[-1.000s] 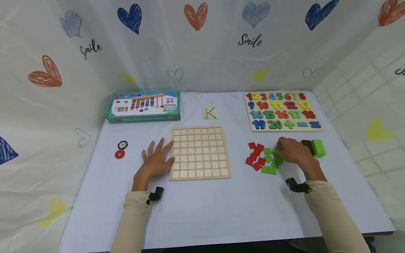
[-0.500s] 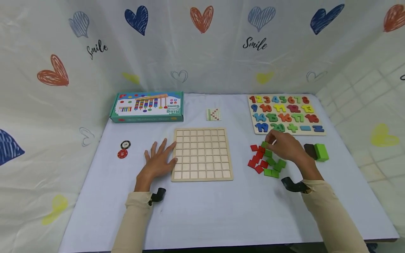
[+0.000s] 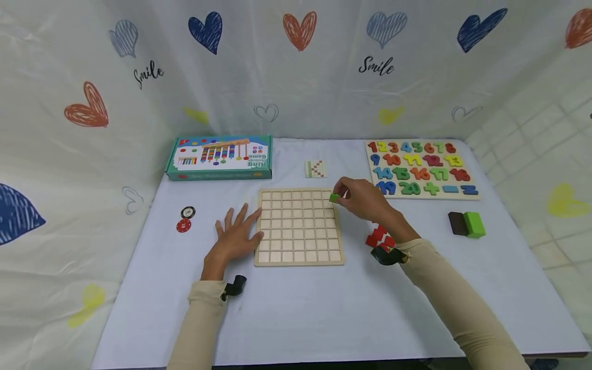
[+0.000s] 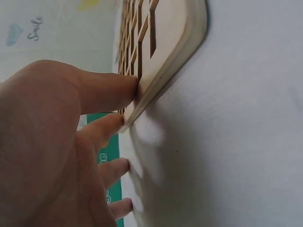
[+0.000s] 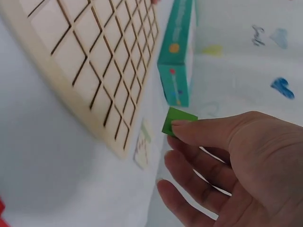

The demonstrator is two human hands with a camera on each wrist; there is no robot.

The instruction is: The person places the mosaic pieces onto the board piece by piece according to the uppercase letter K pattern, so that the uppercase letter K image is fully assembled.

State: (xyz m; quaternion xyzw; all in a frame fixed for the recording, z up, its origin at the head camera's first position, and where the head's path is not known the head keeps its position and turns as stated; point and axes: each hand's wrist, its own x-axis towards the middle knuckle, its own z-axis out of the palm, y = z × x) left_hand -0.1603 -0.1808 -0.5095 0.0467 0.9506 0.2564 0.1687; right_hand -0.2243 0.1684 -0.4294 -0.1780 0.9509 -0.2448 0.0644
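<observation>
A wooden grid board (image 3: 299,261) with square cells lies mid-table. My left hand (image 3: 235,239) is spread at its left side; in the left wrist view the thumb and index fingertip rest on the board's edge (image 4: 163,66), the other fingers splayed beside it. Over the board's far right corner, my right hand (image 3: 365,200) pinches a green square tile (image 5: 177,120) between thumb and index finger. Red tiles (image 3: 380,237) lie right of the board, partly covered by my right wrist and its black camera mount. The green tiles' pile is hidden beneath that forearm.
Behind the board lies a small pattern card (image 3: 316,169). A green game box (image 3: 218,158) stands back left, a number puzzle board (image 3: 421,169) back right. Two poker chips (image 3: 183,225) are at left; a black block (image 3: 458,224) and green block (image 3: 475,224) at right.
My right hand has lifted a green tile from the pile and carried it left to the board's far right corner. The left hand stays on the board's left edge.
</observation>
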